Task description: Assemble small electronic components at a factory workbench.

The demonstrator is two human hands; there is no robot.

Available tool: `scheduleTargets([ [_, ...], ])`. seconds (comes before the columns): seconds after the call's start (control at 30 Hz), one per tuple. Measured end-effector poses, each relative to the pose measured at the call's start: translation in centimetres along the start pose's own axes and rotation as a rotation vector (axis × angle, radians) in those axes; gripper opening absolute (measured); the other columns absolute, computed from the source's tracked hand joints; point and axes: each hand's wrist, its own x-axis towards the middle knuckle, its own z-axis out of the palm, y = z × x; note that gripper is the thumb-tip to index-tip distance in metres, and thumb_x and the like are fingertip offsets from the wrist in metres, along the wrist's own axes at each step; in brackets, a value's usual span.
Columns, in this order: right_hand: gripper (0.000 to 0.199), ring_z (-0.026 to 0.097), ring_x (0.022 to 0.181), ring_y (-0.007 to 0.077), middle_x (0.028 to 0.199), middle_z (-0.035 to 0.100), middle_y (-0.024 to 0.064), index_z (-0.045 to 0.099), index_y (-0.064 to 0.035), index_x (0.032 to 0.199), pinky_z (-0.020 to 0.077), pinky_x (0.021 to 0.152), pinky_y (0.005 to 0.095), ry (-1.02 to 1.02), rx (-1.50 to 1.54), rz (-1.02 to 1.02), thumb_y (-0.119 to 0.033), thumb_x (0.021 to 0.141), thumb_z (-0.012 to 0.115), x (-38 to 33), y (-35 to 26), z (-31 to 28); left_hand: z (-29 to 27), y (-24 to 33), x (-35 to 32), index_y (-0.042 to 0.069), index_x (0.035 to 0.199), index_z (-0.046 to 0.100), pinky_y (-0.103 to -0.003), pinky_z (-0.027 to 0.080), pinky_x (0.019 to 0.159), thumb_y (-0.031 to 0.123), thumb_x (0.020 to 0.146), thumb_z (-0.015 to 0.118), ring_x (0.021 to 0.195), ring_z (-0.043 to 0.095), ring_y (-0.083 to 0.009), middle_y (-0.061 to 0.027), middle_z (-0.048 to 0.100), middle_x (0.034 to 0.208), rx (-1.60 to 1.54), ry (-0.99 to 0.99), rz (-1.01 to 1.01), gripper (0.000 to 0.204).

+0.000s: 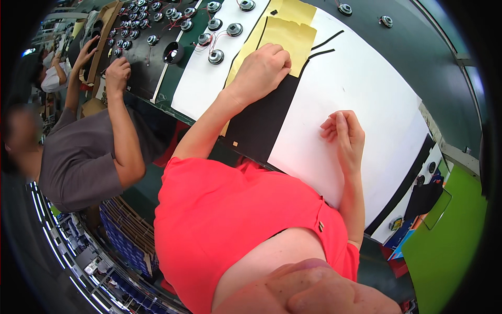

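Observation:
My left hand is closed, its knuckles up, over a yellow sheet near the edge of a black sheet. What its fingertips pinch is hidden. Thin black strips lie just right of the yellow sheet, on the white sheet that covers the table. Over that white sheet, further right, is my right hand, its fingers loosely curled and slightly apart. Nothing shows in it. A small tan square sits on the black sheet's near part.
Several small round speakers with thin red wires stand left of the yellow sheet. More speakers fill a black board where a co-worker's hand works. Two others stand at the far right. A green panel borders the right side.

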Motion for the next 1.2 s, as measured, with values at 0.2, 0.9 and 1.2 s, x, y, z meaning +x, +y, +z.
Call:
scheduleTargets([
  [0.2, 0.024, 0.061, 0.063, 0.0089, 0.077, 0.066, 0.0060, 0.061, 0.0009, 0.099, 0.0471, 0.057, 0.0227, -0.006, -0.004, 0.002, -0.016, 0.109, 0.047, 0.09, -0.15, 0.05, -0.52, -0.30, -0.10, 0.003, 0.084, 0.063, -0.041, 0.053, 0.081, 0.009, 0.087, 0.068, 0.091, 0.063, -0.0294, -0.0102, 0.064, 0.086, -0.131, -0.043, -0.066, 0.009],
  [0.9, 0.024, 0.060, 0.066, 0.0084, 0.079, 0.065, 0.0055, 0.062, 0.0017, 0.102, 0.0477, 0.059, 0.0225, -0.025, 0.008, 0.024, -0.016, 0.109, 0.048, -0.05, -0.28, 0.11, -0.19, -0.14, -0.09, 0.001, 0.085, 0.061, -0.041, 0.051, 0.078, 0.007, 0.087, 0.066, 0.086, 0.063, -0.0311, -0.0117, 0.062, 0.085, -0.008, -0.002, 0.019, 0.008],
  [1.2, 0.025, 0.060, 0.066, 0.0089, 0.080, 0.066, 0.0059, 0.063, 0.0020, 0.103, 0.0472, 0.059, 0.0226, -0.031, 0.007, 0.018, -0.017, 0.110, 0.048, -0.03, -0.28, 0.16, 0.11, -0.26, 0.19, 0.000, 0.085, 0.061, -0.042, 0.052, 0.078, 0.007, 0.089, 0.064, 0.086, 0.064, -0.0323, -0.0126, 0.064, 0.085, 0.066, -0.033, 0.033, 0.008],
])
